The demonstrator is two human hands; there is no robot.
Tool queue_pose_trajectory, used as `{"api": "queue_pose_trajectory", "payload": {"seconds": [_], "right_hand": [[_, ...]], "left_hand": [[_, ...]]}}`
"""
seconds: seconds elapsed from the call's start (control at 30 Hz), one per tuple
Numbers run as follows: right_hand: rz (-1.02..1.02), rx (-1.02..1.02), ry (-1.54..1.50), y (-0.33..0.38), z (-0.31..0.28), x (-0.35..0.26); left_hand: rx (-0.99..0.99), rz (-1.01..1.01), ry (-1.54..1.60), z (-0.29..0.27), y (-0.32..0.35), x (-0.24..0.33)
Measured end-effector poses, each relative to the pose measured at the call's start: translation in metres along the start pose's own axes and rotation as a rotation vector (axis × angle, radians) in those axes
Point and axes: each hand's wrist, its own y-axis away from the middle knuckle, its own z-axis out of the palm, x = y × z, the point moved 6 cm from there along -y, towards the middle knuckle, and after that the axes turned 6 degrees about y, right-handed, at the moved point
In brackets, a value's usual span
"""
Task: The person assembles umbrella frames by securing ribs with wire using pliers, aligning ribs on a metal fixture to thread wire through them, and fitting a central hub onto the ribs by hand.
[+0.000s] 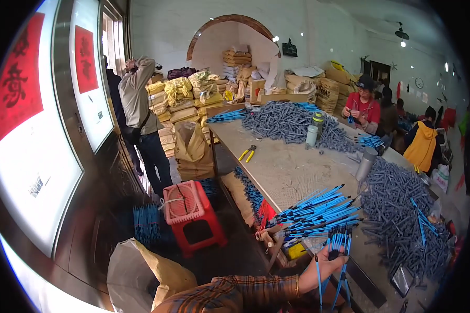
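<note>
My left hand, at the end of a plaid sleeve, is closed round a bunch of thin blue sticks with black ends. The sticks fan upward, and some hang below the fingers. Just beyond it, a larger heap of the same blue sticks lies across the near table edge. To the right spreads a big pile of small dark grey pieces, with a few blue sticks on top. A dark flat bar lies beside the hand. My right hand is out of view.
On the table are yellow-handled pliers, a bottle, a grey tumbler and a phone-like slab. A red stool and paper sack stand left. A person in red works across; another person stands near stacked sacks.
</note>
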Motion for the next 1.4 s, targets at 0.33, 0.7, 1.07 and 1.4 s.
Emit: {"api": "queue_pose_trajectory", "payload": {"seconds": [0.33, 0.7, 1.07, 1.4], "right_hand": [[0.075, 0.194, -0.019, 0.01, -0.006, 0.024], [0.671, 0.303, -0.634, 0.072, 0.058, 0.093], [0.531, -0.132, -0.148, 0.031, 0.031, 0.052], [0.508, -0.222, -0.213, 0.021, -0.001, 0.036]], "left_hand": [[-0.139, 0.078, -0.096, 0.008, 0.0, 0.013], [-0.34, -0.136, 0.283, 0.024, 0.013, 0.014], [-0.509, -0.291, 0.281, 0.036, 0.02, 0.008], [-0.579, -0.467, 0.209, 0.03, 0.034, 0.005]]}}
